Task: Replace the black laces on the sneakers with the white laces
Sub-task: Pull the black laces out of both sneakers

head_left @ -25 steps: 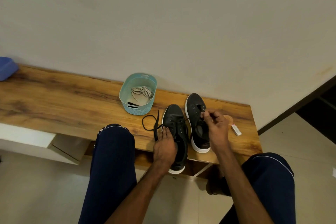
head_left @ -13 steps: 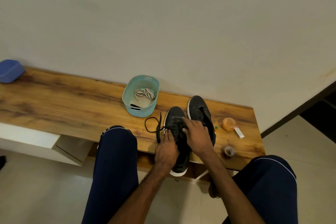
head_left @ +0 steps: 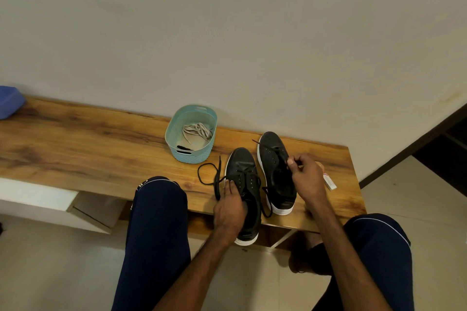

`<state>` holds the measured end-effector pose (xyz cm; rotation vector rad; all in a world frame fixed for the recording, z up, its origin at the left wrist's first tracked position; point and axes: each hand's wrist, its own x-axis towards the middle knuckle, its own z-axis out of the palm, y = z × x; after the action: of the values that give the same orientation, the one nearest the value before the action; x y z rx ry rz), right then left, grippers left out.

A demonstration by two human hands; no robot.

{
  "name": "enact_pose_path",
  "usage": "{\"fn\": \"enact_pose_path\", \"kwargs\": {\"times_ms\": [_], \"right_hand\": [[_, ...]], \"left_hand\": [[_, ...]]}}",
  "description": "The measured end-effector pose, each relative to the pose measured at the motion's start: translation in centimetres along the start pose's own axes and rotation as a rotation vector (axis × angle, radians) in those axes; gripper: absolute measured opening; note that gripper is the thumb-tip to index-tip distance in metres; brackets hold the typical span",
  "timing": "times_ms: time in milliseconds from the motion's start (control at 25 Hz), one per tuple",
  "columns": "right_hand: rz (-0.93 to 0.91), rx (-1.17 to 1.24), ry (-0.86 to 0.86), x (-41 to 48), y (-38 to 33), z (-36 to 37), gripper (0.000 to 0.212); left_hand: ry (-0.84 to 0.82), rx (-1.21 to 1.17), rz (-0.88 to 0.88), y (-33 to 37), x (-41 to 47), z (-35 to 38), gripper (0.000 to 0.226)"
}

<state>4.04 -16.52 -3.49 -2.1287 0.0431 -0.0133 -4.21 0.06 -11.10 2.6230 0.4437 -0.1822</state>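
Black lace [head_left: 269,149]: your right hand [head_left: 307,179] pinches it, left hand [head_left: 228,207] flat on the sneaker [head_left: 242,164] by the basket [head_left: 192,156]; unthreading step, draw it clear.

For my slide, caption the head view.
Right hand pinches black lace over black sneakers on wooden bench; white laces lie in teal basket.
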Motion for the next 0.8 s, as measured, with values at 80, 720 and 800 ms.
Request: {"fn": "enact_pose_path", "kwargs": {"times_ms": [80, 720, 800], "right_hand": [[0.004, 0.012, -0.077, -0.1, -0.1, 0.9, 0.01], [0.008, -0.093, -0.225, -2.4, 1.8, 5.7, 0.022], [0.013, -0.176, -0.36, -3.4, 2.0, 6.1, 0.023]], "left_hand": [[-0.014, -0.008, -0.006, 0.2, 0.1, -0.5, 0.068], [0.059, -0.12, -0.072, -0.3, 0.6, -2.0, 0.049], [0.099, -0.024, -0.008, -0.1, 1.2, -1.9, 0.06]]}}
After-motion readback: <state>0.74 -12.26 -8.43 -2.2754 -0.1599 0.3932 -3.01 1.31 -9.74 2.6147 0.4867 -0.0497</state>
